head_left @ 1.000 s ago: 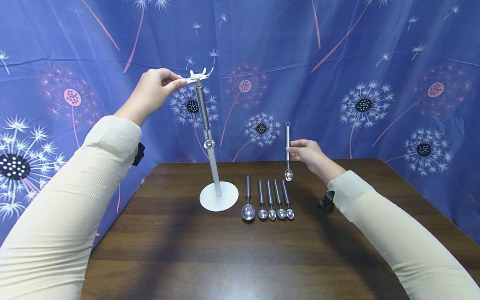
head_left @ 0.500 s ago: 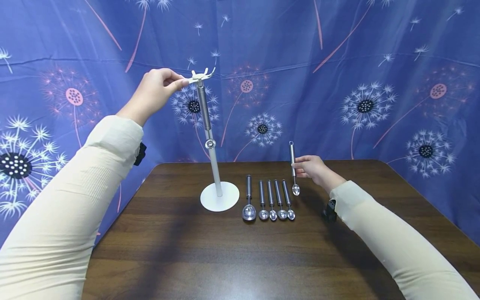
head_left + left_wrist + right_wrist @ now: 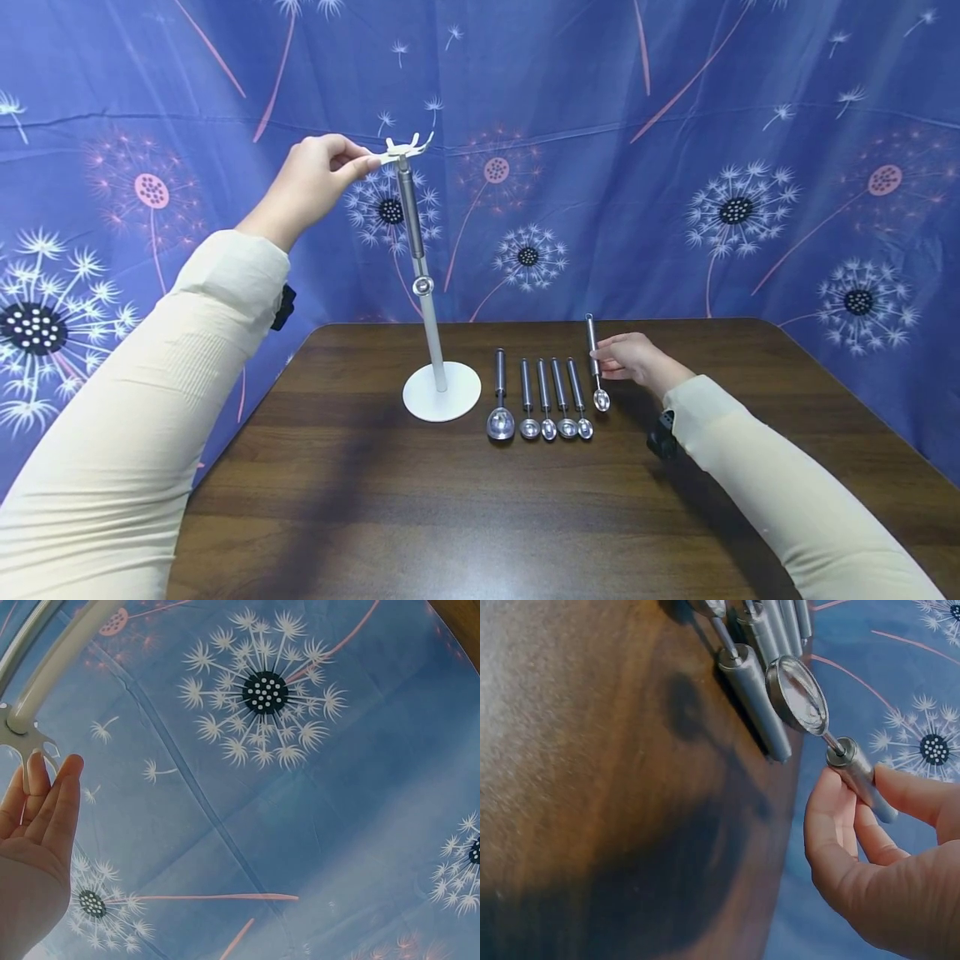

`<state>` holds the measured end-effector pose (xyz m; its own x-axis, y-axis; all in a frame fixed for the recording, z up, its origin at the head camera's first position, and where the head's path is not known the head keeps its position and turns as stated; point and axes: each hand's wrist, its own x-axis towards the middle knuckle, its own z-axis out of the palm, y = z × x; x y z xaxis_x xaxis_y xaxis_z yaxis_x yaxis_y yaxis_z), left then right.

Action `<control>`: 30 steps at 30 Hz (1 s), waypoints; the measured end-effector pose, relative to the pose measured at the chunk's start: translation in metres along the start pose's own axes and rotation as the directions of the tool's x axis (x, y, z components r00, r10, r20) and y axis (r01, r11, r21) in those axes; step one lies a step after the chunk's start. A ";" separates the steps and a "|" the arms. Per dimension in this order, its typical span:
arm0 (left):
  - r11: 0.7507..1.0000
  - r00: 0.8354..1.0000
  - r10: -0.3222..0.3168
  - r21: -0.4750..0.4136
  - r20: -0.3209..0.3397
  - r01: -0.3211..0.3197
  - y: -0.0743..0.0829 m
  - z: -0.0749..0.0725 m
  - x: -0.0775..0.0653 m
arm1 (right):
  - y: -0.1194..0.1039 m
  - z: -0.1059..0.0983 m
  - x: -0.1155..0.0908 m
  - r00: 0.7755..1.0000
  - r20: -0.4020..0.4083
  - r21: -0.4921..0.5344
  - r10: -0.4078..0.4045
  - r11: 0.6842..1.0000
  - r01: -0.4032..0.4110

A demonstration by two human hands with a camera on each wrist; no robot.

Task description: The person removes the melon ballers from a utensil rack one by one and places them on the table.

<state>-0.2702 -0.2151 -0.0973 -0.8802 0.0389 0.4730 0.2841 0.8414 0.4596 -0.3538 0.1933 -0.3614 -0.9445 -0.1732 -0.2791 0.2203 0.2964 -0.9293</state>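
Observation:
My left hand point(image 3: 313, 179) pinches one hook of the white hanging stand point(image 3: 433, 342) at its top; thumb and fingers also close on that hook in the left wrist view. From the stand hangs a melon baller point(image 3: 412, 218) with a steel handle, its small bowl downward. My right hand point(image 3: 636, 360) holds another melon baller point(image 3: 799, 696) by the handle between thumb and fingers. Its oval bowl points down, close over the table right of the row, and it casts a shadow on the wood. Several similar melon ballers point(image 3: 527, 392) lie side by side.
A larger steel scoop point(image 3: 500, 423) lies at the row's left end, beside the stand's round base point(image 3: 461, 407). The brown wooden table point(image 3: 480, 517) ends at a back edge before a blue dandelion-print curtain point(image 3: 637, 208).
My right hand has lowered the melon baller and moved it slightly right, from above the row to close over the table beside it. My left hand stays on the stand's hook.

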 end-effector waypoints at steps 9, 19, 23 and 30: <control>1.000 1.000 -0.001 -0.001 -0.007 0.001 -0.001 0.001 0.000 | 0.018 0.002 0.004 0.998 0.012 -0.007 0.062 0.998 -0.062; 1.000 1.000 -0.004 0.006 -0.006 0.004 0.001 0.001 0.000 | 0.032 0.004 0.007 0.992 0.016 -0.001 0.126 0.992 -0.126; 1.000 1.000 -0.007 0.013 -0.006 0.007 0.001 0.002 0.000 | 0.032 0.005 0.007 0.987 0.027 -0.023 0.159 0.987 -0.158; 1.000 1.000 -0.008 0.006 -0.007 0.008 0.001 0.003 -0.001 | 0.032 0.009 0.005 0.983 0.034 -0.083 0.181 0.981 -0.178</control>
<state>-0.2707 -0.2130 -0.0994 -0.8797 0.0280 0.4746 0.2746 0.8449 0.4591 -0.3495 0.1936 -0.3943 -0.8803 -0.1484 -0.4506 0.3633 0.3997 -0.8416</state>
